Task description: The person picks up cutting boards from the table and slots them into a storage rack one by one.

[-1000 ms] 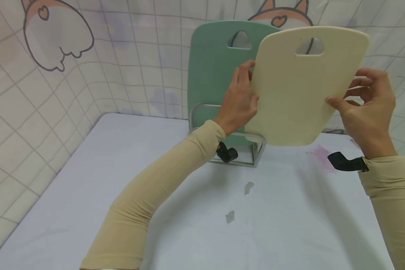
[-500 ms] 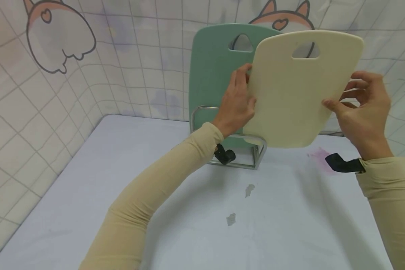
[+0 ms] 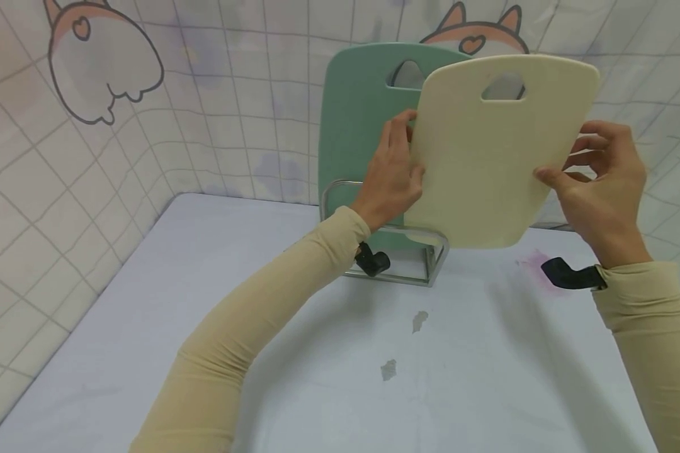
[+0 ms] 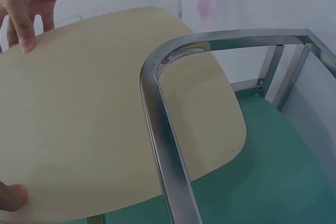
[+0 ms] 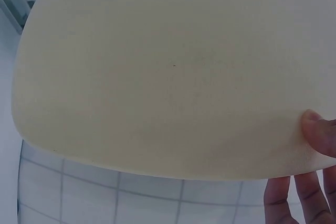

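Observation:
Both hands hold a cream cutting board [image 3: 487,157] upright by its side edges. My left hand [image 3: 390,173] pinches its left edge, thumb on the front face. On the opposite edge, my right hand [image 3: 606,182] grips it, the thumb in front and fingers behind, as the right wrist view also shows. A green cutting board [image 3: 348,119] stands in a metal rack [image 4: 163,124], partly covered by the cream one. The cream board's lower left corner reaches behind the rack's front bar, while the rest of it sticks out to the right of the rack.
The rack stands on a white-covered table [image 3: 317,390] near its back edge. Behind it hangs a gridded wall cloth [image 3: 243,113] with cartoon animals printed on it. Two grey patches and a pink stain [image 3: 538,267] mark the table cover.
The cream cutting board has shifted slightly left in both hands, covering a little more of the green board. Each hand has kept its hold; the green board and rack stay put.

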Motion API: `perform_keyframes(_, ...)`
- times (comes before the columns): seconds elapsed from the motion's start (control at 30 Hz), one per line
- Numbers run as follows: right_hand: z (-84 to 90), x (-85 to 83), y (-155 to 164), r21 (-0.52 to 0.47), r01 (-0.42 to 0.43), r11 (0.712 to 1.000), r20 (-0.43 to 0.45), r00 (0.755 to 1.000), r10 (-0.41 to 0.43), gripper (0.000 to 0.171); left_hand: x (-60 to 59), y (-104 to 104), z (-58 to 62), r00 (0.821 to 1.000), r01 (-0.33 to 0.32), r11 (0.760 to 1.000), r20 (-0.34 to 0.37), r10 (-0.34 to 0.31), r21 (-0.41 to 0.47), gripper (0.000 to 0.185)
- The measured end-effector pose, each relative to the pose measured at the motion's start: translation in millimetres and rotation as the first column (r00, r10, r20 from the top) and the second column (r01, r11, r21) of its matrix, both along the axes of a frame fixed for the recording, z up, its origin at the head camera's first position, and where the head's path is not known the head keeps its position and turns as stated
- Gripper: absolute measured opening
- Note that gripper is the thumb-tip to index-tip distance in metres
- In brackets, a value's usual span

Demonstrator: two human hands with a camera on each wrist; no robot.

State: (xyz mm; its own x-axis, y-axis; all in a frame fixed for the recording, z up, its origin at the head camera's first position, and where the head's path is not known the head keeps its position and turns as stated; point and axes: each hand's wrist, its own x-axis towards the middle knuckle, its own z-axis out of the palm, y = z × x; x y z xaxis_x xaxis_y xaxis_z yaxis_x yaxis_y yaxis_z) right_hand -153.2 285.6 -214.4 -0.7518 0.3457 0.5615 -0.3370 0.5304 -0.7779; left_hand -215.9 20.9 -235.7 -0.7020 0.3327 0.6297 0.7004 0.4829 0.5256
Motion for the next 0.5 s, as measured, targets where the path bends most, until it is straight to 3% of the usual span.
perform_keyframes(0.5, -5.1, -3.6, -0.1, 0.003, -0.019, 1.0, -0.013, 1.0, 0.019, 0.066, 1.9, -5.6, 0.6, 1.0, 0.006, 1.0, -0.014, -0.006, -0.006, 0.065)
